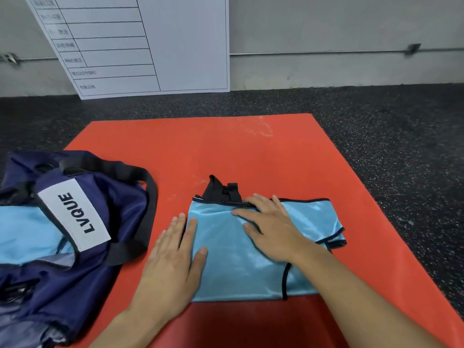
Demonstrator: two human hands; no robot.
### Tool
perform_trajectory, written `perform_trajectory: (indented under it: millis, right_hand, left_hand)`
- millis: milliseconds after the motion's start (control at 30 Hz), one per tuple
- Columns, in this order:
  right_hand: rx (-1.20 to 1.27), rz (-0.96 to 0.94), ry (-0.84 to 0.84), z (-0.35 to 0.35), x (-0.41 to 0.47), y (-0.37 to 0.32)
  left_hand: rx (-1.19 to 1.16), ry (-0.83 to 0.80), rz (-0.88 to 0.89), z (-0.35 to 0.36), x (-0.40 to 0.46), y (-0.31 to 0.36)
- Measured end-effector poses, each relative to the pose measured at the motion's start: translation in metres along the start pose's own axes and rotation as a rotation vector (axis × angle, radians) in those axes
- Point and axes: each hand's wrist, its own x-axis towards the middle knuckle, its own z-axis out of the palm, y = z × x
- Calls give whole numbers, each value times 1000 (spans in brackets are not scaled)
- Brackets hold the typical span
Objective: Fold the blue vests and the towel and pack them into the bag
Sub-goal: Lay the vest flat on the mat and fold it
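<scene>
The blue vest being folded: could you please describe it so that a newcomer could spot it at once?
Find the red mat on the dark speckled floor. The blue vest lies flat near its front edge, under both hands, right of the navy bag. Unlike the blue cloth inside that bag, it is spread out, with black trim.

The navy fabric duffel bag (62, 247) runs off the left and bottom edges. Light blue cloth (22, 234) inside it is partly covered. The white board's printed labels (72, 60) are too blurred to read.

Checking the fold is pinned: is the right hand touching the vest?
Touching. The head view shows the right hand lying flat, fingers spread, on the blue vest.
</scene>
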Motion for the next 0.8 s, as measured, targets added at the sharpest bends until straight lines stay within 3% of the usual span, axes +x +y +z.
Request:
perform_trajectory:
  millis: [167, 300, 400, 567, 800]
  right_hand:
    - [-79, 92, 1, -6, -1, 3]
    - [-179, 353, 130, -10, 1, 22]
    - [-197, 482, 120, -25, -8, 44]
    - [-137, 440, 38, -42, -42, 68]
    - [-129, 322, 73, -51, -86, 76]
  left_hand:
    - [-37, -7, 18, -2, -5, -3]
    - [-46, -4, 19, -8, -5, 0]
    - [-37, -13, 30, -12, -5, 5]
    - [-15, -80, 60, -17, 1, 27]
    - [-112, -82, 56, -7, 17, 49]
